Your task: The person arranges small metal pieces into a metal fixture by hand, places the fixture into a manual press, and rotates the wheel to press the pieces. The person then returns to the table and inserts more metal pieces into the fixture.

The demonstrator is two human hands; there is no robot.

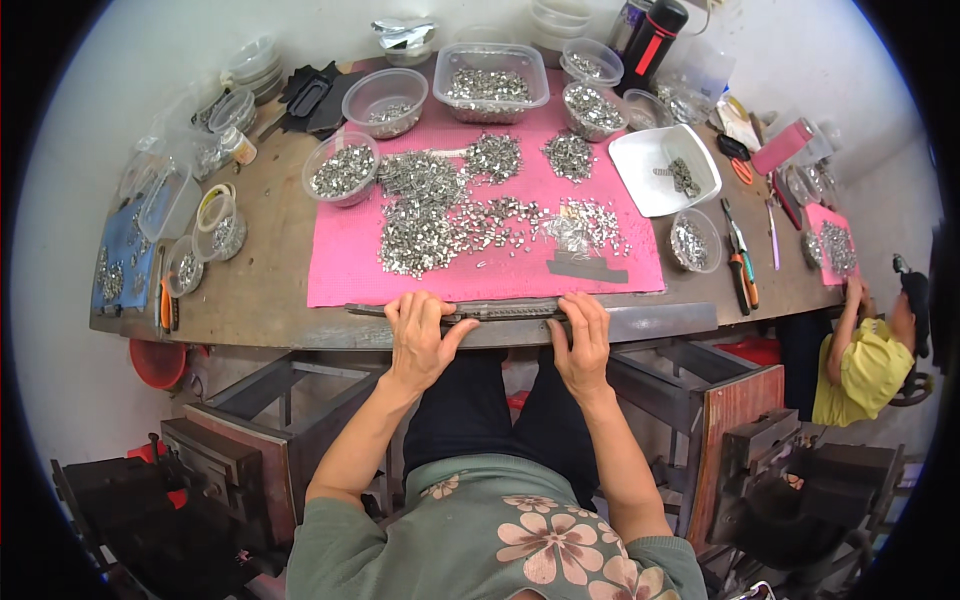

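Note:
A long, narrow dark metal bar [508, 311] with a row of small notches or parts along it lies at the table's front edge. Near its left part, my left hand [420, 335] grips it, thumb in front and fingers behind. My right hand [583, 342] pinches the right part the same way. Just beyond the bar is a pink mat [350, 275], where loose small silvery metal pieces [420, 235] lie in heaps. Some thin clear strips and a flat grey piece [588, 270] rest on the mat beyond my right hand.
Plastic tubs [340, 168] of metal pieces ring the mat, with a white tray [645, 190] at right. Pliers [742, 275] lie farther right, orange-handled tools [166, 305] at left. A person in yellow [862, 370] works at far right. Dark machines [225, 480] flank me below.

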